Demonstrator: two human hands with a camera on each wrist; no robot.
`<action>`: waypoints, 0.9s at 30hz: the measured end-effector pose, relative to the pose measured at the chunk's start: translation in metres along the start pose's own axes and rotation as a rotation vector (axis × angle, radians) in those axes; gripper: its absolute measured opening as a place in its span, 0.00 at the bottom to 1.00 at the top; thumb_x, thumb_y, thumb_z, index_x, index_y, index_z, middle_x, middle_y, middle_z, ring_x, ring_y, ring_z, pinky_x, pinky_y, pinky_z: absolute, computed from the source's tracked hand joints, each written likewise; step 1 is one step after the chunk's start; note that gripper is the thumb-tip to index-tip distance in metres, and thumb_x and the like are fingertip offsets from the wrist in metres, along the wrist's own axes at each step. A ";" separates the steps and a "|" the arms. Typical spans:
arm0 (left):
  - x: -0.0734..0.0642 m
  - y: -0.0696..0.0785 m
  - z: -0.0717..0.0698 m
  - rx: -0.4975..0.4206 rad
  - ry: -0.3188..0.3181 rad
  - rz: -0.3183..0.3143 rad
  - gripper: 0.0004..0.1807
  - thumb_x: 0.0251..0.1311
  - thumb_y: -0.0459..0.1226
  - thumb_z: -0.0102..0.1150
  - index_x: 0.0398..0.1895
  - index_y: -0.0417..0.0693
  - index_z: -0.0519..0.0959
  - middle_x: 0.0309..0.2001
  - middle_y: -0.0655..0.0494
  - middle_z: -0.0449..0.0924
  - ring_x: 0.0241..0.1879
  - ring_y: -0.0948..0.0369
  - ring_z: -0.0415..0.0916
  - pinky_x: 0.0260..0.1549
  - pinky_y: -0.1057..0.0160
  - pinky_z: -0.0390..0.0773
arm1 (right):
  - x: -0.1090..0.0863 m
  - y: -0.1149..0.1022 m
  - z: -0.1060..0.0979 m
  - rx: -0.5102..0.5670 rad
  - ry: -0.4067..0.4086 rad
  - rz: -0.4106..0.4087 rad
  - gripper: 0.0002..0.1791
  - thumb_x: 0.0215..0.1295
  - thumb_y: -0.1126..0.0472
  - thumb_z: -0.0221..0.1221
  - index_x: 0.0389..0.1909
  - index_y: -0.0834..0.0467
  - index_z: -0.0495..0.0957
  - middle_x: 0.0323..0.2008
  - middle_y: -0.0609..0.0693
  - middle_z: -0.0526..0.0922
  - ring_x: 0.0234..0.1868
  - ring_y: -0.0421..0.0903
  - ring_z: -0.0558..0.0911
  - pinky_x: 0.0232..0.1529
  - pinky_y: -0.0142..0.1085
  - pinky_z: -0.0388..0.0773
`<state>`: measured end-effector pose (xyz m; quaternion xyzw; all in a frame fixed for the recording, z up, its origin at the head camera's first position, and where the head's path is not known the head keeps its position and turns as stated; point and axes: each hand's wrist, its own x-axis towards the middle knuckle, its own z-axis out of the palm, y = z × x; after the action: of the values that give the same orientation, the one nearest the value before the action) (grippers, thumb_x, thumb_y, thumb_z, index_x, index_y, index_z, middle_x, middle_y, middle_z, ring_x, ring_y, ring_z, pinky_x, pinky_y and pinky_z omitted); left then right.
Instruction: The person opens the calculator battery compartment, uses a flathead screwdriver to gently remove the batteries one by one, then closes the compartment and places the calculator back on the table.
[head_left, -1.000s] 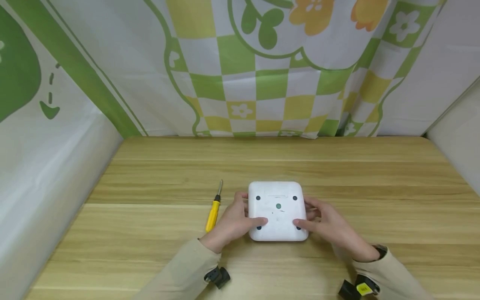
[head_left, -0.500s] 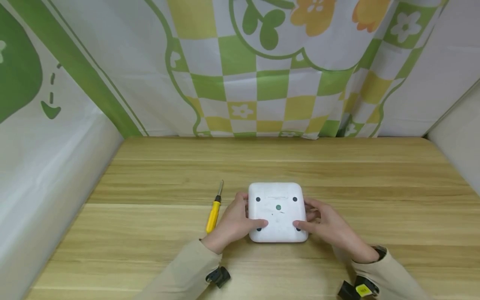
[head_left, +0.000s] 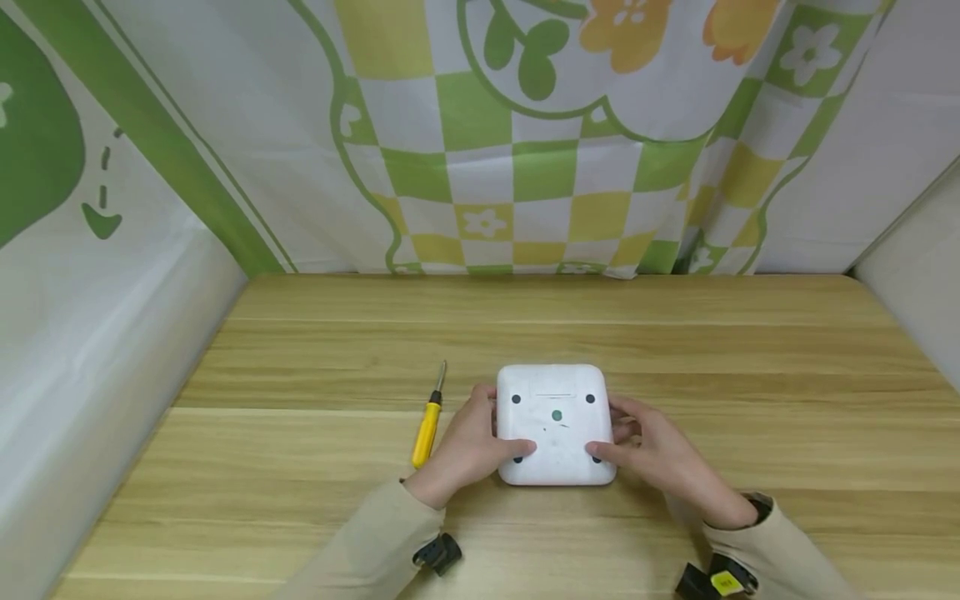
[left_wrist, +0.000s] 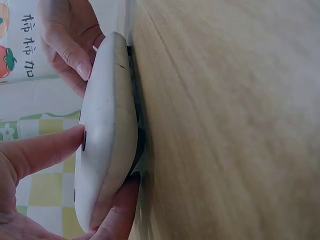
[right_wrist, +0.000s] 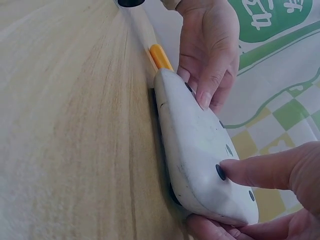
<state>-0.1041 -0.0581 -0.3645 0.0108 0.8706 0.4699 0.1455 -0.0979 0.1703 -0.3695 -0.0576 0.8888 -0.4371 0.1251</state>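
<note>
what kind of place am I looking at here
Probably a curtained-off tabletop workspace: there's a wood-grain table, a yellow-handled screwdriver lying on it, and a checkered curtain hanging behind.

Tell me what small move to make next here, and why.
I'd probably lift the white device slightly: your left hand and right hand grip opposite sides, thumbs on top, and the yellow screwdriver lies apart from it, to its left.
</note>
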 end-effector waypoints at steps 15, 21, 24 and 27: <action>0.002 0.001 0.000 0.074 0.017 0.001 0.39 0.50 0.39 0.72 0.62 0.34 0.64 0.54 0.41 0.68 0.47 0.51 0.69 0.51 0.52 0.76 | 0.001 0.002 0.000 -0.011 0.016 -0.048 0.34 0.55 0.61 0.68 0.59 0.75 0.68 0.42 0.59 0.79 0.38 0.46 0.78 0.34 0.30 0.77; 0.002 0.001 -0.001 0.079 0.005 0.004 0.40 0.51 0.39 0.71 0.65 0.35 0.64 0.56 0.39 0.67 0.47 0.50 0.69 0.51 0.52 0.76 | 0.003 0.002 0.000 -0.019 0.013 -0.040 0.35 0.56 0.61 0.68 0.60 0.75 0.67 0.43 0.60 0.78 0.38 0.46 0.78 0.35 0.30 0.77; 0.003 0.001 -0.001 0.086 -0.006 0.014 0.39 0.51 0.39 0.71 0.66 0.36 0.65 0.57 0.39 0.67 0.49 0.50 0.69 0.52 0.51 0.75 | 0.003 0.002 0.000 -0.019 0.002 -0.032 0.36 0.56 0.60 0.68 0.61 0.75 0.66 0.46 0.61 0.78 0.39 0.47 0.78 0.36 0.30 0.77; 0.003 0.002 -0.001 0.093 -0.017 0.021 0.38 0.52 0.39 0.70 0.66 0.38 0.66 0.59 0.39 0.66 0.50 0.50 0.68 0.52 0.51 0.75 | 0.004 0.003 -0.001 -0.012 -0.012 -0.021 0.37 0.56 0.59 0.68 0.61 0.75 0.66 0.46 0.61 0.77 0.39 0.46 0.78 0.36 0.31 0.77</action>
<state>-0.1075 -0.0572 -0.3634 0.0305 0.8902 0.4301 0.1474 -0.1018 0.1717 -0.3722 -0.0706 0.8900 -0.4326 0.1256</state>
